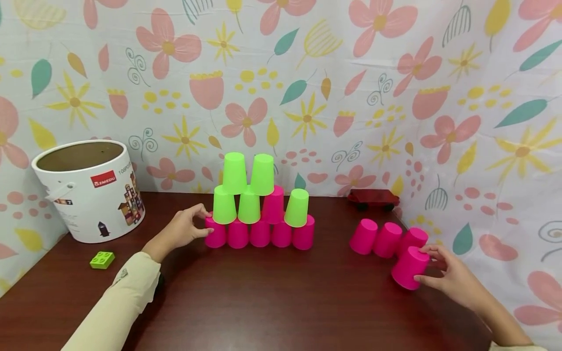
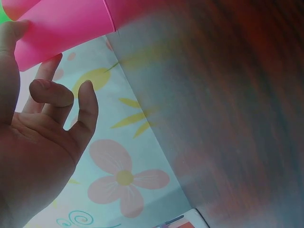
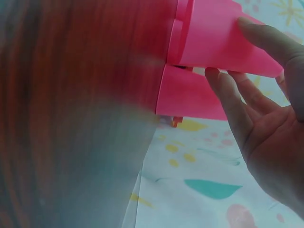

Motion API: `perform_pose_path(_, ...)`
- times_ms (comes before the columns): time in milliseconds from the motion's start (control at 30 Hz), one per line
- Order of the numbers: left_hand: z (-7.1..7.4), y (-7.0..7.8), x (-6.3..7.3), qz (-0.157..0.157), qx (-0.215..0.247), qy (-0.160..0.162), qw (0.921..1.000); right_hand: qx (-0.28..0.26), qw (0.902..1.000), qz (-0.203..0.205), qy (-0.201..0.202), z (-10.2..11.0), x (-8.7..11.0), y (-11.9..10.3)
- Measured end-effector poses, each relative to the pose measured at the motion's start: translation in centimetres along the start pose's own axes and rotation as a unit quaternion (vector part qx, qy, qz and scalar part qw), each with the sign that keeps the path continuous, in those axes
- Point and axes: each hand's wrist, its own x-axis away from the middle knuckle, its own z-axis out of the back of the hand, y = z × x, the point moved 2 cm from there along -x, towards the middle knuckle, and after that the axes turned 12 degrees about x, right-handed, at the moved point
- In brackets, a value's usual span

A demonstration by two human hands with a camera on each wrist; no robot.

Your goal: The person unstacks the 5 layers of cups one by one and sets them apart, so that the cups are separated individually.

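Upside-down cups form a stacked wall in the head view: a bottom row of pink cups (image 1: 260, 235), a second row mixing green cups (image 1: 224, 205) with one pink cup (image 1: 274, 204), and two green cups (image 1: 234, 173) on top. My left hand (image 1: 186, 228) pinches the leftmost bottom pink cup (image 2: 71, 33) between thumb and finger, other fingers loosely bent. On the right, my right hand (image 1: 454, 275) grips the nearest pink cup (image 1: 410, 269), thumb on one side and fingers on the other. Three more pink cups (image 1: 388, 240) stand behind it in a slanting line.
A white bucket (image 1: 88, 195) stands at the back left, with a green toy brick (image 1: 102, 260) in front of it. A small red toy car (image 1: 374, 197) sits at the back right. Patterned cloth (image 1: 333, 107) hangs behind and beside the dark wooden table (image 1: 281, 302).
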Motion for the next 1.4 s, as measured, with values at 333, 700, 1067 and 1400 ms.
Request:
perform_pose_path(333, -0.2, -0.3, 0.1, 0.009, 0.0, -0.008, 0.9999, 0.017, 0.9997, -0.015, -0.007, 0.6, 0.6, 2.0)
perform_pose_path(700, -0.1, -0.2, 0.1, 0.012, 0.004, -0.008, 0.9999, 0.035, 0.9964, -0.066, -0.039, 1.0, 0.7, 2.9)
perform_pose_path(1067, 0.0, -0.2, -0.1, 0.005, -0.003, -0.006, 1.0, 0.067, 0.9935, -0.084, -0.035, 1.3, 0.6, 3.6)
perform_pose_path(1400, 0.0, -0.2, -0.1, 0.01, -0.008, -0.005, 0.9999, 0.048, 0.994, -0.088, -0.046, 1.6, 0.3, 3.8)
